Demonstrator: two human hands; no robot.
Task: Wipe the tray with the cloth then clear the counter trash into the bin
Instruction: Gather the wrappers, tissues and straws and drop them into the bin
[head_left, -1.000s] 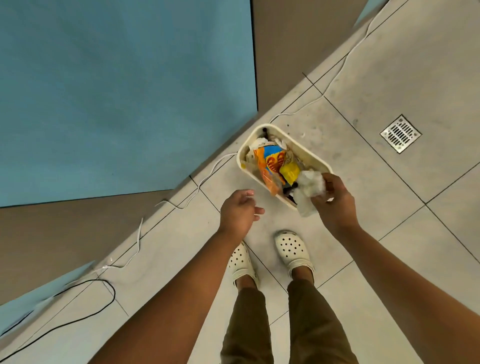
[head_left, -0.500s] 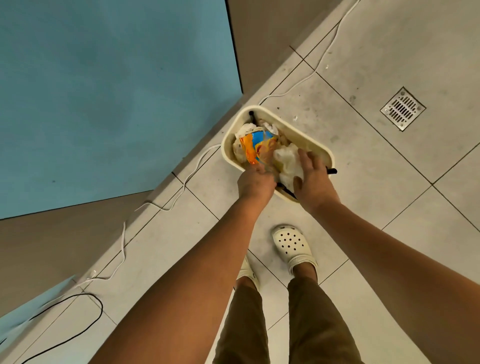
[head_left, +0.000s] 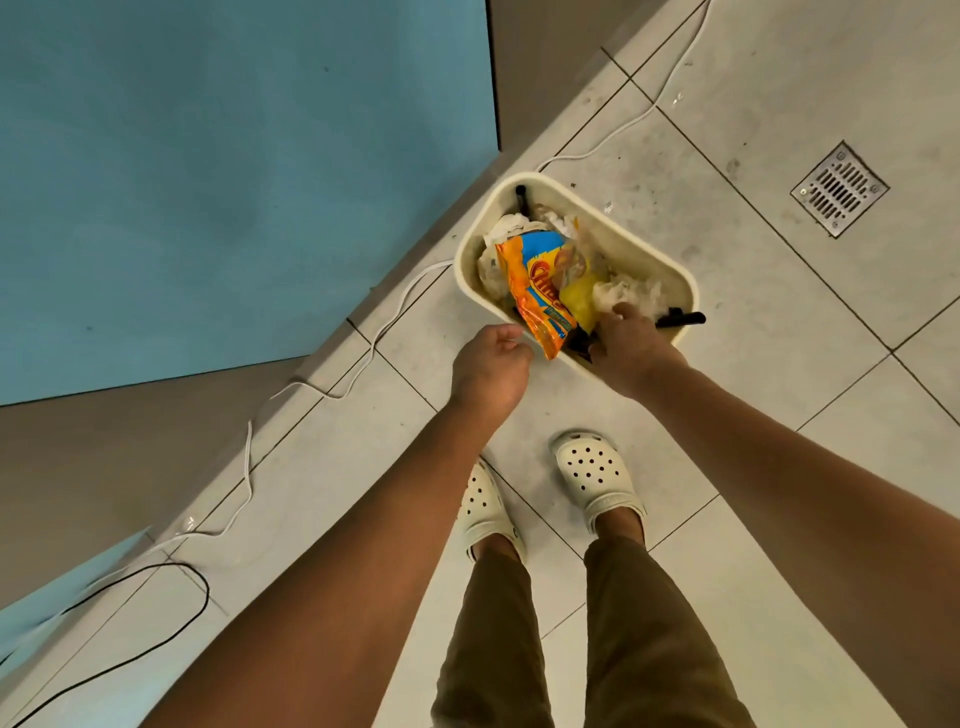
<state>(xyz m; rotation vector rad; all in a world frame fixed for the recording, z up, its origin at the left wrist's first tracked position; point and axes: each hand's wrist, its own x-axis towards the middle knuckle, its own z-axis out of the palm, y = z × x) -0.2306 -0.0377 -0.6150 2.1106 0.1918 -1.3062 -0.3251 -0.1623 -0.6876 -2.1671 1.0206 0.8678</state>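
Half a second ago both hands were pressed down among the rubbish; now they have drawn back toward the near rim of the cream oval plastic bin (head_left: 649, 254) on the tiled floor (head_left: 779, 389). The left hand (head_left: 491, 366) hangs just outside the rim, fingers loosely curled and holding nothing. The right hand (head_left: 631, 345) is over the near edge, its fingertips touching the crumpled white paper wad (head_left: 631, 291) it carried a second ago — that wad now lies inside, beside the orange-and-blue crisp packet (head_left: 540, 291) which leans over the rim. By my reading the trash is dropped and tamped, so the clearing step looks close to finished.

Whether the right hand grips anything is hidden behind its own back — I cannot tell. The tray, the cloth and the bench are out of frame, and a black handle-like object (head_left: 680, 318) by the rim is unclear.
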